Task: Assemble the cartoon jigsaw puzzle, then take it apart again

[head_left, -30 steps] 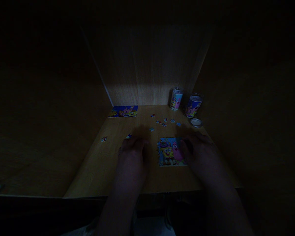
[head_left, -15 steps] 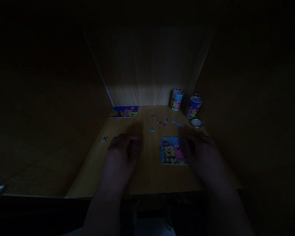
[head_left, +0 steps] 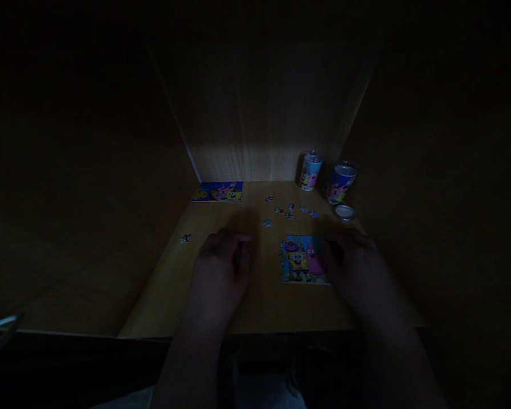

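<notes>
A partly assembled jigsaw puzzle (head_left: 297, 260) with a yellow square figure and a pink figure lies flat on the wooden tabletop (head_left: 259, 307). My right hand (head_left: 357, 264) covers its right side, fingers curled and gripping there. Left of the puzzle, my left hand (head_left: 221, 264) hovers over or rests on the wood, with thumb and forefinger bent towards each other. Anything between those fingertips is too dark to make out. Several loose puzzle pieces (head_left: 289, 216) lie beyond the puzzle, with one piece (head_left: 267, 223) nearer my left hand. Another piece (head_left: 185, 238) sits apart at the left.
At the back left lies a flat blue picture panel (head_left: 217, 191). Two printed cans, one light blue (head_left: 310, 173) and one dark blue (head_left: 339, 184), stand at the back right. A round lid (head_left: 344, 212) lies before them. Wooden walls (head_left: 255, 125) enclose the dim tabletop.
My left hand has shifted slightly right, towards the puzzle. A small piece seen by its fingertips before no longer shows. The whole view has shifted a little; my right hand stays at the puzzle.
</notes>
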Demonstrator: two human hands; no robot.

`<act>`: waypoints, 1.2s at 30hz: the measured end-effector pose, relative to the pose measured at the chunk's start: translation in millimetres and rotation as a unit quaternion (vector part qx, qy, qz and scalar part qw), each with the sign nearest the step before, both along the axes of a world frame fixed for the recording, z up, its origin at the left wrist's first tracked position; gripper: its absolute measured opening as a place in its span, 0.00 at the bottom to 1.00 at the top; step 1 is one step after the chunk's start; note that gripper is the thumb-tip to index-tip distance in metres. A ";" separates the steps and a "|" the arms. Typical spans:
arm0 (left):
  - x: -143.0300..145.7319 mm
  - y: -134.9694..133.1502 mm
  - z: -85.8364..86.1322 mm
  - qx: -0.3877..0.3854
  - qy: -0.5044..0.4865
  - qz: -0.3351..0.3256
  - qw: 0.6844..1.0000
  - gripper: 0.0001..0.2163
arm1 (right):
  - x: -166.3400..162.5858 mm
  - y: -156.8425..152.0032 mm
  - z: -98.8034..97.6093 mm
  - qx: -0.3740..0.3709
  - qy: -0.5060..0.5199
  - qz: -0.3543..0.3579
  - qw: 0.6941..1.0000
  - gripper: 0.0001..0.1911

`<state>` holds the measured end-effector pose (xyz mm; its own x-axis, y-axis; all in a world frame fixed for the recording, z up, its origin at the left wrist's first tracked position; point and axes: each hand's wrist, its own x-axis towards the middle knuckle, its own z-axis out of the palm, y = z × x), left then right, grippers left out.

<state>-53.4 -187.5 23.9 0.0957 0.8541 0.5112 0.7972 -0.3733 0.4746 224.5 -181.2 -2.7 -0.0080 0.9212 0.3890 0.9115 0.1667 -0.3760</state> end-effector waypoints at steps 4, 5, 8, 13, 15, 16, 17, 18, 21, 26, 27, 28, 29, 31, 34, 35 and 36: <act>2.7 -4.4 4.2 0.021 -0.017 -0.020 0.999 0.05 | 1.3 0.6 -1.5 -0.002 -0.004 0.003 1.000 0.12; 3.4 -5.7 5.6 0.027 -0.021 -0.026 0.999 0.05 | 1.5 0.8 -1.8 -0.003 -0.005 0.001 1.000 0.12; 4.7 -9.4 9.2 0.042 -0.024 -0.038 0.998 0.07 | 2.4 1.6 -3.1 0.001 -0.009 0.000 1.000 0.11; 4.4 -11.6 11.2 0.042 -0.024 -0.034 0.998 0.09 | 5.5 3.1 -6.1 0.003 -0.021 0.008 1.000 0.11; 4.3 -11.6 10.8 0.040 -0.027 -0.038 0.998 0.10 | 5.8 2.7 -6.3 0.003 -0.022 0.006 1.000 0.12; 4.4 -11.5 10.6 0.039 -0.029 -0.041 0.998 0.11 | 5.7 2.2 -6.1 0.002 -0.022 0.005 1.000 0.12; 4.4 -11.4 10.5 0.038 -0.031 -0.042 0.998 0.11 | 5.4 1.7 -5.8 0.000 -0.019 0.005 1.000 0.12; 4.5 -11.2 10.4 0.038 -0.032 -0.042 0.998 0.11 | 4.9 1.2 -5.4 -0.001 -0.016 0.006 1.000 0.13; 4.9 -10.6 10.5 0.039 -0.029 -0.041 0.998 0.12 | 3.9 0.3 -4.8 0.003 -0.010 0.009 1.000 0.13; 4.8 -11.1 10.8 0.039 -0.028 -0.044 0.998 0.12 | 5.0 0.7 -6.0 0.000 -0.019 0.004 1.000 0.13; 4.6 -11.3 10.7 0.039 -0.028 -0.045 0.998 0.12 | 5.3 0.7 -6.1 -0.002 -0.018 0.005 1.000 0.13; 4.5 -11.4 10.6 0.038 -0.028 -0.045 0.998 0.12 | 5.4 0.7 -6.1 -0.003 -0.015 0.007 1.000 0.13; 4.4 -11.5 10.5 0.036 -0.028 -0.045 0.998 0.12 | 5.4 0.6 -6.0 -0.004 -0.013 0.007 1.000 0.13; 4.3 -11.6 10.0 0.032 -0.027 -0.043 0.998 0.11 | 5.1 0.4 -5.8 -0.004 -0.014 0.006 1.000 0.13; 4.7 -11.5 8.7 0.024 -0.021 -0.052 0.998 0.09 | 4.8 0.2 -6.2 0.003 -0.025 0.003 1.000 0.14; 5.0 -11.4 8.0 0.019 -0.018 -0.060 0.998 0.09 | 4.8 0.1 -6.5 0.006 -0.027 0.002 1.000 0.14; 5.3 -11.2 7.3 0.012 -0.013 -0.071 0.997 0.08 | 4.8 0.1 -6.7 0.009 -0.027 0.002 1.000 0.14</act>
